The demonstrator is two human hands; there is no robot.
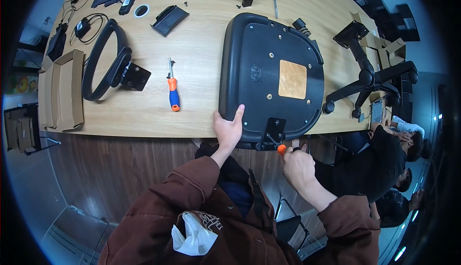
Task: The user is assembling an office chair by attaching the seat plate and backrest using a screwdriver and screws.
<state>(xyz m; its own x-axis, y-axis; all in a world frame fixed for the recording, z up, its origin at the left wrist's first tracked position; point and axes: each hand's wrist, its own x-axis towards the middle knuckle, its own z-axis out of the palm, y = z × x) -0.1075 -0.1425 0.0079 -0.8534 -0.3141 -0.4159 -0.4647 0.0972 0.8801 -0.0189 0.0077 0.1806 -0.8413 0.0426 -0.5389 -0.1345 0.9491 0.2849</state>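
An upturned black chair seat (269,73) with a brown square patch lies on the wooden table (201,54). My left hand (228,129) rests flat on the seat's near left edge, thumb up on the plastic. My right hand (297,162) grips a screwdriver with an orange handle (281,149), its shaft angled up into a black metal bracket (272,131) at the seat's near rim. My brown jacket sleeves enter from the bottom.
A second orange and blue screwdriver (173,92) lies left of the seat. A black armrest loop (108,63) with a bracket, cardboard pieces (62,90), loose bolts and a chair star base (370,80) surround it. Other people sit at the right edge.
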